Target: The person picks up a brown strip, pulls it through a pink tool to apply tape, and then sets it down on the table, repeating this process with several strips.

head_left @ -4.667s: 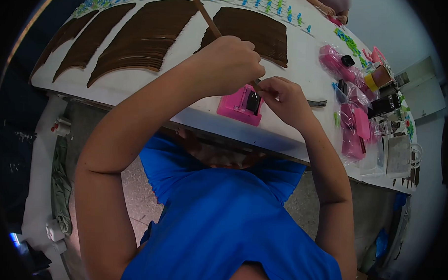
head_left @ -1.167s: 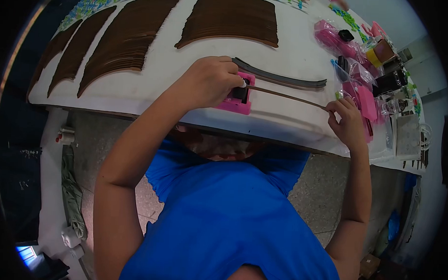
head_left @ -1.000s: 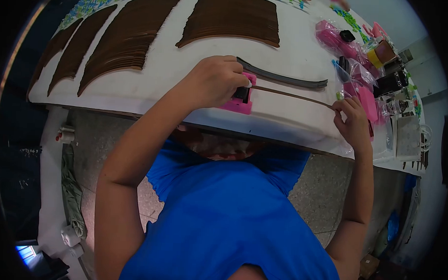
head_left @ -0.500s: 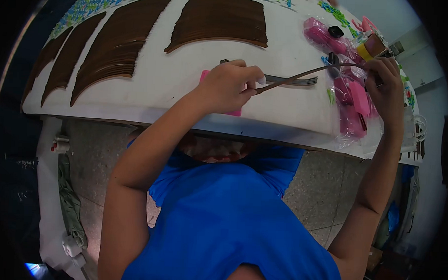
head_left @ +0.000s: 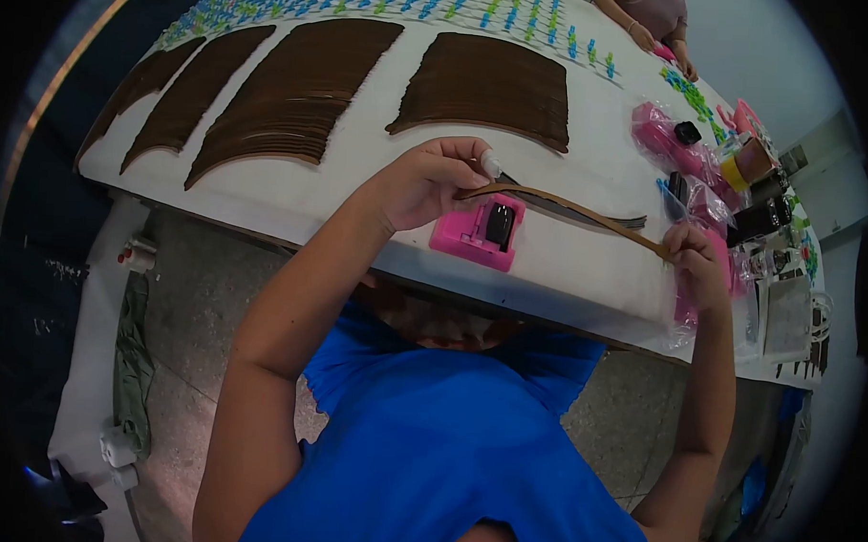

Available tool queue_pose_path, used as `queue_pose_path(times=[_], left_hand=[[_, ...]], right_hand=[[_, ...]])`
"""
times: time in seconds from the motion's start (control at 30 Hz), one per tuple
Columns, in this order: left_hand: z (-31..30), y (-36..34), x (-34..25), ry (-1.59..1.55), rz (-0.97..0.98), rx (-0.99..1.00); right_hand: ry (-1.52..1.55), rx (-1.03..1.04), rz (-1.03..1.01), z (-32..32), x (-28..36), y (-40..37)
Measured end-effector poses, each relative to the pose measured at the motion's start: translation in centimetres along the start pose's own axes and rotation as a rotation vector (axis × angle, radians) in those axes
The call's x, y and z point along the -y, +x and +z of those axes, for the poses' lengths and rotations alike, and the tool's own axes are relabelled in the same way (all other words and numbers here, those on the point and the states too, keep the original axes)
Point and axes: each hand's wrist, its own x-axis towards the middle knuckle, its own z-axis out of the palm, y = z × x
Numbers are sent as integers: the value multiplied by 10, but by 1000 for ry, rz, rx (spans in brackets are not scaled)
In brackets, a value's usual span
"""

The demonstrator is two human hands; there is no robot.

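A thin brown strap (head_left: 636, 237), apparently leather, is stretched in a shallow arch between my hands. My left hand (head_left: 427, 183) pinches one end, with something white on a fingertip. At the other end, my right hand (head_left: 699, 266) has its fingers closed on the strap. Just below my left hand sits a pink holder (head_left: 454, 237) with a shiny black roller-like part (head_left: 500, 226) in it. Several dark strips (head_left: 622, 222) lie on the table behind the held strap, partly covered by it.
Rows of dark brown strips (head_left: 483, 86) lie on the white table (head_left: 380, 174). Blue and green clips (head_left: 500, 11) spread along the far side. Pink items in plastic wrap (head_left: 663, 136), tape rolls (head_left: 746, 165) and a black container (head_left: 763, 220) crowd the right. Another person (head_left: 653, 16) is at the far end.
My right hand has come down and inward, lowering its end of the strap. My left hand has shifted off the pink holder, which now shows. The view has also shifted.
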Motion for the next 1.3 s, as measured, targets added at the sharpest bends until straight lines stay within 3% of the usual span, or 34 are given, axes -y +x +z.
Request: queue_pose_path(times=[0.13,0.2,0.4,0.6,0.87,1.07,1.13,1.3], left_hand=[[-17,-9,0,-42,3,-52],[-28,-11,0,-60,30,-1],[-43,-23,-2,-104,93,4],[-57,-32,4,-248,144,-14],[-65,-35,12,-355,191,-30],[-76,-22,31,-629,390,-261],[-68,-13,38,-715,491,-539],[-66,7,44,-677,492,-759]], right_hand=[[263,71,69,24,-18,2],[536,51,68,38,-21,4],[1019,115,-54,80,-11,10],[992,97,-288,109,-13,32],[807,-158,-345,130,-18,67],[706,-207,-335,137,-23,80],[582,-236,-288,135,-26,84],[385,-222,-246,132,-27,99]])
